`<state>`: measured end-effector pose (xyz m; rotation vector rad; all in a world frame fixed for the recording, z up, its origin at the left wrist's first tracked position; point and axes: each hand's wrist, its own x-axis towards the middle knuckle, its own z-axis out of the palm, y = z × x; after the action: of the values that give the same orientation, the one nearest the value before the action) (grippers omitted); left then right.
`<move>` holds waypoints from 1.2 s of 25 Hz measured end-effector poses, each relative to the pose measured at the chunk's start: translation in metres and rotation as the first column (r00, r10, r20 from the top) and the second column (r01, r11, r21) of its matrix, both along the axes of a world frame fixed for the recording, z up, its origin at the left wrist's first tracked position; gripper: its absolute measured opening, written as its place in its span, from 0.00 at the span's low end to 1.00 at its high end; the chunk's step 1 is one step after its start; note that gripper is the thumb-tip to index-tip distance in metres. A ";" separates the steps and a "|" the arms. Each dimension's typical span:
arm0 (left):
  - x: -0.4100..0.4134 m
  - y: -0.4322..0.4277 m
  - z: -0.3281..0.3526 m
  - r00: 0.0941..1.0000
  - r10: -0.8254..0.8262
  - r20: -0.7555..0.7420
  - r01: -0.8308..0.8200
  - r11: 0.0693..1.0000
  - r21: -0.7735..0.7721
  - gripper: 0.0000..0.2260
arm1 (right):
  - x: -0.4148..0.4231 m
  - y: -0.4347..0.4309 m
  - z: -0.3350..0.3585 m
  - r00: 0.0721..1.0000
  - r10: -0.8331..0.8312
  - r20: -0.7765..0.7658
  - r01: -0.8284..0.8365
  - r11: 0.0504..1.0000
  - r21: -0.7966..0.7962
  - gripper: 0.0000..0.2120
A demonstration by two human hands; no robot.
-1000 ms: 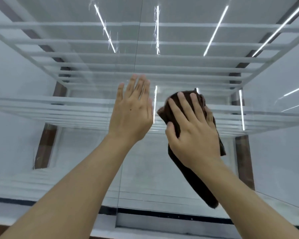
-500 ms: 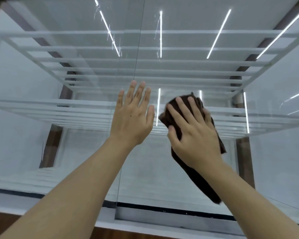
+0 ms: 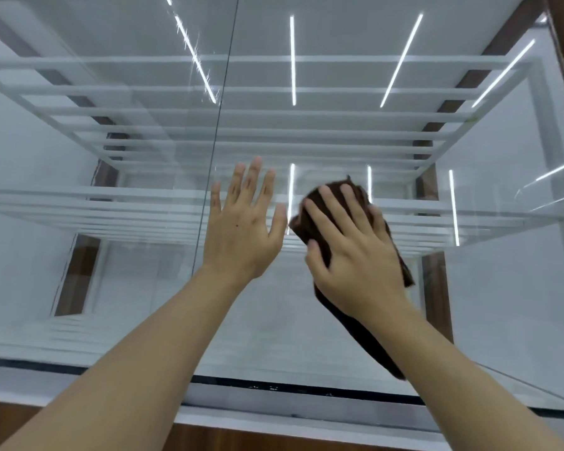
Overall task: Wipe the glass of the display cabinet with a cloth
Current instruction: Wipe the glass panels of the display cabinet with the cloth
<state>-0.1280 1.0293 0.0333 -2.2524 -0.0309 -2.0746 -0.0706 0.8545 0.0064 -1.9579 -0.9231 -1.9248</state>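
Right hand [image 3: 355, 255] presses cloth [image 3: 368, 346] flat on glass [image 3: 300, 336]; left hand [image 3: 241, 232] open, fingers spread. Firm, overlapping strokes suit.

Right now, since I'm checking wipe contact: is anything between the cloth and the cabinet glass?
Nothing visible does: the right hand presses the brown cloth against the glass; the left hand lies flat beside it.

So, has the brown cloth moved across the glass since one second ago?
Yes: the cloth slid slightly right, farther from the vertical glass seam, under the right hand.
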 end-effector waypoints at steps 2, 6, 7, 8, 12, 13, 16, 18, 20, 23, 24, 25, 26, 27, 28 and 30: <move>0.003 -0.011 -0.006 1.000 -0.007 -0.022 0.007 1.000 0.017 0.30 | 0.010 -0.033 -0.002 0.999 -0.035 -0.026 0.037 0.996 0.079 0.30; 0.012 -0.034 -0.009 0.999 -0.036 -0.009 0.036 0.999 0.013 0.29 | 0.009 -0.039 0.054 0.991 -0.006 -0.130 0.037 0.971 0.236 0.30; 0.014 -0.038 -0.009 0.999 -0.036 -0.007 0.036 0.999 0.014 0.29 | 0.005 -0.030 0.061 0.992 0.008 -0.126 0.022 0.973 0.231 0.30; 0.015 -0.040 -0.009 0.999 -0.032 -0.003 0.032 0.999 0.012 0.29 | 0.002 -0.022 0.061 0.993 0.025 -0.113 -0.001 0.979 0.205 0.30; 0.018 -0.042 -0.009 1.000 -0.007 0.001 0.007 1.000 0.001 0.29 | 0.012 -0.037 0.003 1.000 -0.003 0.023 0.003 1.000 -0.023 0.30; 0.018 -0.043 -0.010 1.000 -0.005 0.004 0.005 1.000 -0.002 0.29 | 0.019 -0.056 -0.002 0.999 -0.027 0.045 0.028 0.999 -0.019 0.30; 0.019 -0.049 -0.010 1.000 -0.001 -0.007 0.001 1.000 -0.021 0.30 | 0.033 -0.105 0.031 0.997 -0.061 -0.056 0.069 0.984 0.164 0.31; 0.021 -0.056 -0.010 1.000 0.001 -0.017 -0.001 1.000 -0.013 0.30 | 0.032 -0.106 0.069 0.989 -0.046 -0.138 0.080 0.964 0.255 0.31; 0.024 -0.066 -0.008 1.000 -0.006 -0.020 0.006 1.000 0.020 0.29 | 0.023 -0.085 0.085 0.992 -0.040 -0.121 0.068 0.969 0.236 0.31; 0.027 -0.079 -0.004 1.000 -0.017 -0.010 0.017 1.000 0.014 0.29 | 0.017 -0.065 0.047 0.998 -0.006 -0.064 0.012 0.994 0.105 0.30; 0.029 -0.081 -0.003 1.000 -0.017 -0.007 0.017 1.000 0.003 0.29 | 0.020 -0.071 0.024 0.999 -0.010 -0.050 0.015 0.996 0.084 0.30; 0.030 -0.084 -0.004 1.000 -0.015 -0.002 0.015 1.000 -0.002 0.29 | 0.025 -0.082 0.004 0.999 -0.021 -0.042 0.024 0.997 0.076 0.30; 0.032 -0.087 -0.006 1.000 -0.016 0.004 0.016 1.000 0.002 0.29 | 0.030 -0.098 -0.008 0.999 -0.039 -0.035 0.042 0.996 0.082 0.30; 0.034 -0.092 -0.007 1.000 -0.020 0.009 0.020 1.000 0.019 0.29 | 0.036 -0.116 -0.008 0.998 -0.052 -0.041 0.056 0.993 0.101 0.30; 0.037 -0.098 -0.008 1.000 -0.024 0.009 0.024 0.999 0.040 0.29 | 0.040 -0.132 0.001 0.996 -0.060 -0.068 0.069 0.988 0.138 0.30; 0.042 -0.113 -0.008 0.999 -0.033 0.006 0.033 0.998 0.057 0.29 | 0.045 -0.152 0.035 0.988 -0.040 -0.149 0.075 0.968 0.240 0.31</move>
<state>-0.0860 0.9168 0.0249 -2.2281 0.0644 -2.0720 -0.0253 0.7022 0.0414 -1.9635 -0.5660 -1.8022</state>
